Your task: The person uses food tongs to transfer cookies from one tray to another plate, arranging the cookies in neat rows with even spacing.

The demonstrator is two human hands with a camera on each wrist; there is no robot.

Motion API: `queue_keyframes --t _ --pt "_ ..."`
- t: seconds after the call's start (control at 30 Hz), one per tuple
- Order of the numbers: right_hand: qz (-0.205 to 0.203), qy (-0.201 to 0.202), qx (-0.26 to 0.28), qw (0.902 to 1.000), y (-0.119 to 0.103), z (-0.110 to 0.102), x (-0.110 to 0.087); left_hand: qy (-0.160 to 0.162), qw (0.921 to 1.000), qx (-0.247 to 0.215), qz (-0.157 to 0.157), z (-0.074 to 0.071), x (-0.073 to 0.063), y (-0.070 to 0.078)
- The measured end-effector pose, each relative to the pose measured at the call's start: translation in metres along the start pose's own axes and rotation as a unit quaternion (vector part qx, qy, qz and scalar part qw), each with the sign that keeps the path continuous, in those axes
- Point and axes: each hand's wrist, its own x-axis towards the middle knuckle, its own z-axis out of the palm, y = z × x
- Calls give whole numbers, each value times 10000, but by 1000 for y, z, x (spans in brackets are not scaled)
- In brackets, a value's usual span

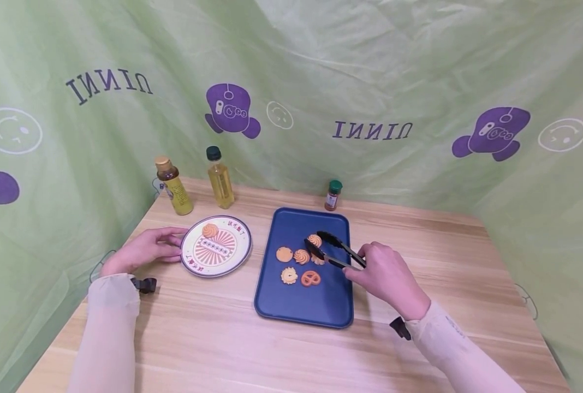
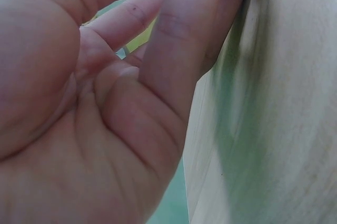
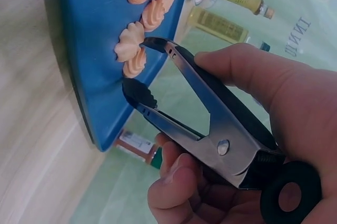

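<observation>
A wooden table bears a blue tray, with a white plate to its left; the left hand, fingers loosely extended, touches the plate's rim; the right hand, curled, grips black-and-metal tongs, tips parted beside a swirled cookie on the tray; a second cookie lies on the plate.

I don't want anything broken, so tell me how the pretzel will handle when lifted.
The pretzel is probably stiff, judging by its clear looped outline. Its thin strands might snap under a hard squeeze. Lying flat on the tray, it seems unlikely to roll.
</observation>
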Motion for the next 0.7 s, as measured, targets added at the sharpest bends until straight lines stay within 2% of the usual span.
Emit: queue_keyframes --t 0.13,0.4,0.7 --pt "41 -69 -30 10000 -2 0 1 12 9999 99 24 0 1 0" --pt "-38 -35 -169 9998 -7 -2 4 15 9999 21 113 -1 1 -2" --pt "4 -24 -208 9998 -8 -3 3 -11 10000 -42 24 0 0 0"
